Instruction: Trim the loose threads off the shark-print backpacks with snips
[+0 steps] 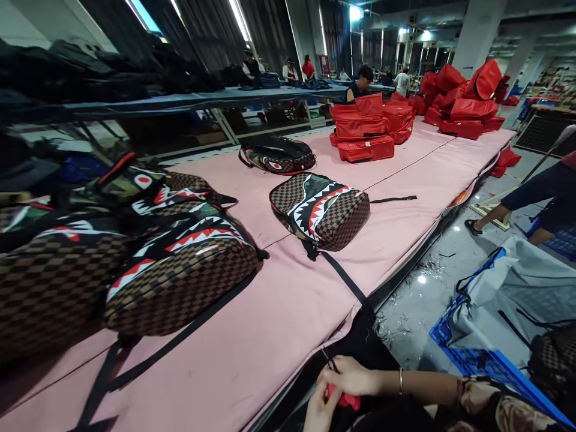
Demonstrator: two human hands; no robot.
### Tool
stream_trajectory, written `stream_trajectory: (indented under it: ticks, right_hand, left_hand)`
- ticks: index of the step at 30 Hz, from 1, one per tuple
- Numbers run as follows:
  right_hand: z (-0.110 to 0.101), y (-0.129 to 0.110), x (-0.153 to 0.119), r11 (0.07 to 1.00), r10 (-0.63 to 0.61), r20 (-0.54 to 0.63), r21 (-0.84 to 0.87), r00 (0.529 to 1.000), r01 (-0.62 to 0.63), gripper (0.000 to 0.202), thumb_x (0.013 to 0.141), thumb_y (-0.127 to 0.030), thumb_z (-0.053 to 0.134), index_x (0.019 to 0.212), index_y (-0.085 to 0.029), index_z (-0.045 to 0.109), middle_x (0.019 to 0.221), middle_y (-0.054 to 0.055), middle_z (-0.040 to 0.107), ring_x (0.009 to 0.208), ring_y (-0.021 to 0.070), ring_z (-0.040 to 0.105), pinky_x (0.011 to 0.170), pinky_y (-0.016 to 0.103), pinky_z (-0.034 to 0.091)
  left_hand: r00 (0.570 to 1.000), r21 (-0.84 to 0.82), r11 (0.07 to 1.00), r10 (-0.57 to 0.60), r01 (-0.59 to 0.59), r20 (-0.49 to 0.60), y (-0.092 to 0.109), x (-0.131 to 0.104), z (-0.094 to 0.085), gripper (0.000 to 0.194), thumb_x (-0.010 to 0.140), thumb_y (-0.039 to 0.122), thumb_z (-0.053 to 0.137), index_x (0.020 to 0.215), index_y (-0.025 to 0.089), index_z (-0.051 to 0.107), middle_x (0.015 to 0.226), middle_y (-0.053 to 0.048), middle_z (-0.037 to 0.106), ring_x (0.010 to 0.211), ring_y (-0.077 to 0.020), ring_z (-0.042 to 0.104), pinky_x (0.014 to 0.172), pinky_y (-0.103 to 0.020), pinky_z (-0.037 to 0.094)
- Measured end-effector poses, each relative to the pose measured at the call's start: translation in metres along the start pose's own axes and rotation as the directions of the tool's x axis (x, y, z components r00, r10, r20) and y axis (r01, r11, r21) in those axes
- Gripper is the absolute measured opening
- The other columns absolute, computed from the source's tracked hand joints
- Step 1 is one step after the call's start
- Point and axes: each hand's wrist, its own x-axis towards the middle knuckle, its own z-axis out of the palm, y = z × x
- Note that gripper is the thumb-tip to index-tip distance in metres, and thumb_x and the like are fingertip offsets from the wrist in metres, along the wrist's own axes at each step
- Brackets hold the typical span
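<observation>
At the bottom, by the near table edge, my two hands meet in front of my body. My right hand [353, 375], with a bracelet on its wrist, is closed on a slender dark pointed tool [330, 361] whose tip points up and left. My left hand [318, 403] touches it from below, its fingers closed around a soft-looking red piece [348, 401], partly hidden. Nearest on the table lies a checkered backpack [344, 222] with a shark-mouth print, one black strap [346, 279] trailing toward the table edge. It is apart from my hands.
Similar backpacks [189, 288] are heaped at the left of the pink table [252, 360]. Another backpack [279, 155] lies farther back. Red bags [364, 129] are piled at the far end. A blue crate [495, 360] with a grey liner stands right. Other people are nearby.
</observation>
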Motion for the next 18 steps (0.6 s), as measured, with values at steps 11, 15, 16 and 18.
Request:
stream_trajectory:
  ticks: [11,15,16,18]
  right_hand:
    - [-0.170,-0.060,0.159,0.795,-0.315,-0.192,-0.589,0.930,0.147,0.045,0.082,-0.002,0.038,0.127,-0.005,0.045,0.135,0.015,0.038,0.126,0.0204,0.030,0.106,0.034,0.020]
    - [-0.232,-0.093,0.226,0.682,-0.426,-0.210,-0.714,0.880,0.160,0.046,0.084,-0.003,0.039,0.131,-0.002,0.039,0.142,0.017,0.023,0.133,0.0253,0.010,0.108,0.043,0.003]
    - [-0.241,-0.096,0.237,0.664,-0.438,-0.207,-0.731,0.875,0.159,0.043,0.085,-0.006,0.042,0.128,-0.002,0.042,0.141,0.017,0.026,0.133,0.0263,0.012,0.107,0.045,0.004]
    - [-0.249,-0.094,0.253,0.639,-0.446,-0.201,-0.754,0.872,0.153,0.037,0.087,-0.010,0.043,0.122,-0.001,0.048,0.134,0.018,0.037,0.130,0.0265,0.020,0.106,0.047,0.006]
  left_hand:
    - [0.977,-0.032,0.978,-0.208,0.207,-0.045,0.020,-0.021,-0.029,0.078,0.048,0.066,0.069,0.102,0.011,0.059,0.106,-0.014,0.062,0.090,-0.0231,0.061,0.086,-0.032,0.046]
    - [0.963,-0.127,0.962,-0.255,0.243,-0.086,0.000,-0.033,-0.043,0.076,0.044,0.064,0.072,0.099,0.012,0.061,0.101,-0.012,0.064,0.085,-0.0228,0.062,0.082,-0.032,0.048]
    - [0.961,-0.153,0.958,-0.259,0.242,-0.101,-0.008,-0.035,-0.047,0.074,0.045,0.063,0.073,0.097,0.013,0.062,0.100,-0.012,0.064,0.085,-0.0230,0.062,0.080,-0.032,0.049]
    - [0.952,-0.202,0.952,-0.263,0.231,-0.154,-0.024,-0.037,-0.055,0.072,0.044,0.062,0.073,0.095,0.013,0.063,0.098,-0.011,0.065,0.083,-0.0228,0.063,0.076,-0.031,0.049]
